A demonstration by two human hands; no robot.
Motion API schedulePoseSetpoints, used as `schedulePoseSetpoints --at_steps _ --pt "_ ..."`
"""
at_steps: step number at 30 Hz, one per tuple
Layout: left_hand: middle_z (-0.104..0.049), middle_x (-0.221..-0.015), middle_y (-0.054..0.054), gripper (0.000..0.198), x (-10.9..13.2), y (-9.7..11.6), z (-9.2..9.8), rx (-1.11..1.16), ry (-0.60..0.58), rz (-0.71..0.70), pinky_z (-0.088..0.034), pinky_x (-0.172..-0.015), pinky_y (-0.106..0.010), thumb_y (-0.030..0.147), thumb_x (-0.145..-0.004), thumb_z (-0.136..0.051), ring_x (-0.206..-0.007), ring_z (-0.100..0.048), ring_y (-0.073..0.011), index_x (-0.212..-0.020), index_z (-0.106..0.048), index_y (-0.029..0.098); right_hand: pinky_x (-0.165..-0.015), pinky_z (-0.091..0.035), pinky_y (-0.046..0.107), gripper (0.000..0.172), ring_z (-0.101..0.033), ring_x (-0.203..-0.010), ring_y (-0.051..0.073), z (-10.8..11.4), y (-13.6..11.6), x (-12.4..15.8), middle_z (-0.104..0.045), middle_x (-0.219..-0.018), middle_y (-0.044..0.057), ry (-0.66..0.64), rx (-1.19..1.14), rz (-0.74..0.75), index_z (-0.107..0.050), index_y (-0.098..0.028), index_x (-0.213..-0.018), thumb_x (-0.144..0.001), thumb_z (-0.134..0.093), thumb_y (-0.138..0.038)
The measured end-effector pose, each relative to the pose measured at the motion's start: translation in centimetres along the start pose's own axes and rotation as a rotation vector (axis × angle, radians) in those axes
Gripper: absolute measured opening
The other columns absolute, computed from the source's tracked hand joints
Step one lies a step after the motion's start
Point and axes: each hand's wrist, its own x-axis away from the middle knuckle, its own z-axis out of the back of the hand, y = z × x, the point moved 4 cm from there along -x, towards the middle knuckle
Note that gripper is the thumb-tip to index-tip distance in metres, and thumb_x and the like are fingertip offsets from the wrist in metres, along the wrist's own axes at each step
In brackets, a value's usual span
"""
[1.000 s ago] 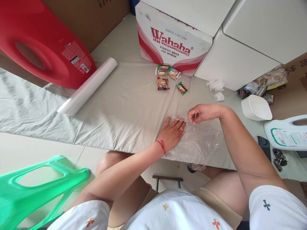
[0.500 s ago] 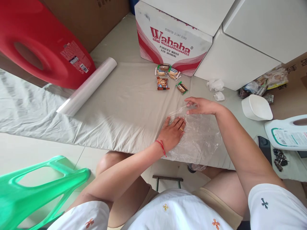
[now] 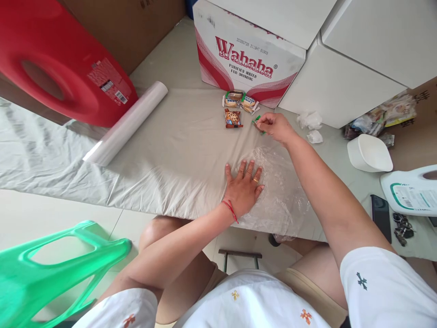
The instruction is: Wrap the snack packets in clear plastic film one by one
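My left hand (image 3: 245, 187) lies flat with fingers spread on the left edge of a clear plastic sheet (image 3: 282, 191) spread on the cloth-covered table (image 3: 170, 150). My right hand (image 3: 275, 126) reaches beyond the sheet and pinches a small green-edged snack packet (image 3: 256, 120). Three other snack packets lie close by: a brown cookie packet (image 3: 232, 118) and two pale ones (image 3: 233, 99) (image 3: 249, 104) against the Wahaha carton (image 3: 247, 59).
A roll of clear film (image 3: 126, 123) lies at the left beside a red jug (image 3: 58, 64). White boxes (image 3: 337, 86), crumpled tissue (image 3: 309, 120), a white bowl (image 3: 369, 153), a white jug (image 3: 409, 191), a phone (image 3: 380, 216) and keys (image 3: 403, 228) sit right. A green stool (image 3: 51, 269) stands lower left.
My right hand let go of the plastic sheet's far edge and moved up and away to the small snack packet, closing on it. My left hand stayed pressed on the sheet, fingers spreading wider.
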Motion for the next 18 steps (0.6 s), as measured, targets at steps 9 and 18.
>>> schedulePoseSetpoints --at_steps 9,18 --pt "-0.033 -0.173 -0.015 0.07 -0.8 -2.5 1.7 0.052 0.063 0.154 -0.003 -0.124 -0.081 0.059 -0.11 -0.016 -0.161 -0.029 -0.0362 -0.162 -0.043 0.022 -0.09 -0.055 0.045 0.027 -0.066 -0.089 0.026 6.3 1.7 18.9 -0.071 -0.096 0.009 0.503 0.428 -0.036 -0.07 -0.023 -0.098 -0.098 -0.053 -0.044" --pt "-0.028 -0.175 -0.013 0.065 -2.0 -4.1 1.3 0.017 0.1 0.169 -0.002 -0.125 -0.079 0.05 -0.11 -0.018 -0.162 -0.027 -0.034 -0.164 -0.041 0.021 -0.082 -0.059 0.047 0.028 -0.064 -0.092 0.028 -5.6 1.9 34.8 -0.072 -0.105 0.011 0.04 0.566 0.31 -0.068 -0.027 -0.126 -0.098 -0.068 -0.025"
